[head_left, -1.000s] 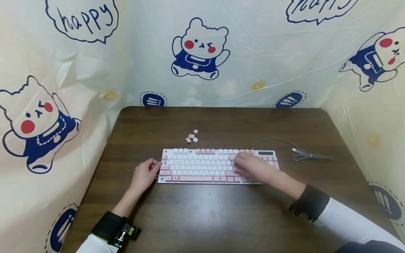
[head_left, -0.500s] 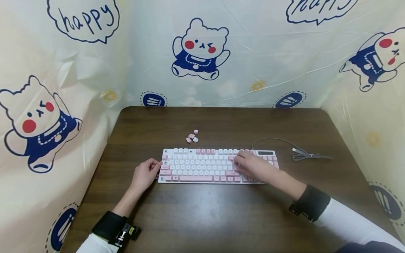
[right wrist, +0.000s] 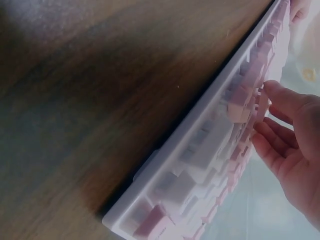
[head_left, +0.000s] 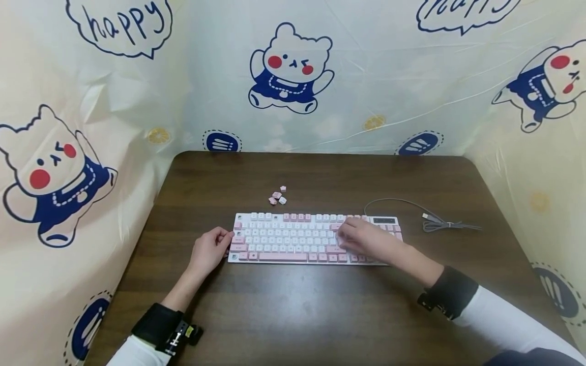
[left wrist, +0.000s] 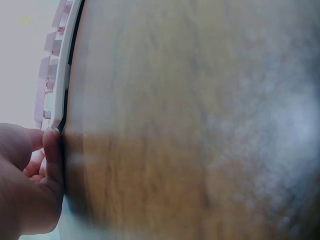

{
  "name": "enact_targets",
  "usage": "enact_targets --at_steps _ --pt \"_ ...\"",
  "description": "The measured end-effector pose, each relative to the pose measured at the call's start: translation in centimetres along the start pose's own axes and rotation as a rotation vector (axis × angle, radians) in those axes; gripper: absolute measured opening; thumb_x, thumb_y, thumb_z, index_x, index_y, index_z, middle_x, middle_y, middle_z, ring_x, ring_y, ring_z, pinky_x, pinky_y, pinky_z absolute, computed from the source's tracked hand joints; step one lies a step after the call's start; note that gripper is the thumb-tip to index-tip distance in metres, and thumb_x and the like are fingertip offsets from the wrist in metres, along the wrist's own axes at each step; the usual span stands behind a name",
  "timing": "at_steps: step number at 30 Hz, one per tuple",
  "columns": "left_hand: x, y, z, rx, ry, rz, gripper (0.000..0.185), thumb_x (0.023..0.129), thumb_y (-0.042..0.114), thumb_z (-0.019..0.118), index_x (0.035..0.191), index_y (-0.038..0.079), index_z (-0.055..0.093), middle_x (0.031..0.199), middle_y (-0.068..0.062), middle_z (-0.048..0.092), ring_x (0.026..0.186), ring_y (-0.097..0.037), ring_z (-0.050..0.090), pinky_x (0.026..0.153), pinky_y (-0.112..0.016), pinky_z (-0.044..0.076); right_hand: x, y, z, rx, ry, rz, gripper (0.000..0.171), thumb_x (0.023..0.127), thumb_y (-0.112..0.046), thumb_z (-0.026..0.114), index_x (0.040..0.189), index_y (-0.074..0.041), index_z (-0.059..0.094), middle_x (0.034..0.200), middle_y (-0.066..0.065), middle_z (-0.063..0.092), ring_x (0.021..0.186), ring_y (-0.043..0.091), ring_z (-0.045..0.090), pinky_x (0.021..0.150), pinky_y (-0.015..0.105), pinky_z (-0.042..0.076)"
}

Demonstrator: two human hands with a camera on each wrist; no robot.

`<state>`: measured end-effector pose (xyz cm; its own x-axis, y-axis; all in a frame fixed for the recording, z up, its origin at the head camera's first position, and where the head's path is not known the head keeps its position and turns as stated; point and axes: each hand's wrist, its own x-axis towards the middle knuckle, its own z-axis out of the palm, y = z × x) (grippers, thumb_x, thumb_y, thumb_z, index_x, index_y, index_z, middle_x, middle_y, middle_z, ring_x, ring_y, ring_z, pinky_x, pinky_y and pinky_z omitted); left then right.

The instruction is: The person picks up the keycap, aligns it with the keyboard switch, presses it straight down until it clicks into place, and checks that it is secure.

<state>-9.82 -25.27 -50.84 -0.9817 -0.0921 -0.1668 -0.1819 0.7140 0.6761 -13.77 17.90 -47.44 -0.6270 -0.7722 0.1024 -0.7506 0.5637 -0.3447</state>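
A pink and white keyboard (head_left: pixel 293 239) lies across the middle of the dark wooden table (head_left: pixel 293 315). My left hand (head_left: pixel 225 238) is curled against the keyboard's left edge, and in the left wrist view a fingertip (left wrist: pixel 52 150) presses on its corner (left wrist: pixel 61 90). My right hand (head_left: pixel 344 237) lies over the keys toward the right end. In the right wrist view its fingertips (right wrist: pixel 270 90) close on a raised pink keycap (right wrist: pixel 261 102) of the keyboard (right wrist: pixel 200 165). The thumb is hidden.
Several loose keycaps (head_left: pixel 277 196) lie in a small group behind the keyboard. Its grey cable (head_left: pixel 430 218) loops off to the right with the plug on the table. Printed plastic sheeting (head_left: pixel 293 76) walls in the table at the back and both sides.
Both hands stay where they were on the keyboard. Only the head view has tilted very slightly.
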Motion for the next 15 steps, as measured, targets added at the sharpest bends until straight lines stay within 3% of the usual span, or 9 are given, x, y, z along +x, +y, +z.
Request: enact_targets --at_steps 15 --pt "-0.03 0.12 -0.04 0.003 0.002 0.0 0.022 0.106 0.022 0.06 0.104 0.001 0.068 0.077 -0.006 0.062 0.067 -0.018 0.059 0.06 -0.029 0.048 -0.04 -0.27 0.04 -0.011 0.025 -0.005 0.023 0.096 -0.019 0.077 0.114 -0.007 0.068 0.106 0.004 0.067 0.094 0.016 0.065 0.084 0.032 0.057"
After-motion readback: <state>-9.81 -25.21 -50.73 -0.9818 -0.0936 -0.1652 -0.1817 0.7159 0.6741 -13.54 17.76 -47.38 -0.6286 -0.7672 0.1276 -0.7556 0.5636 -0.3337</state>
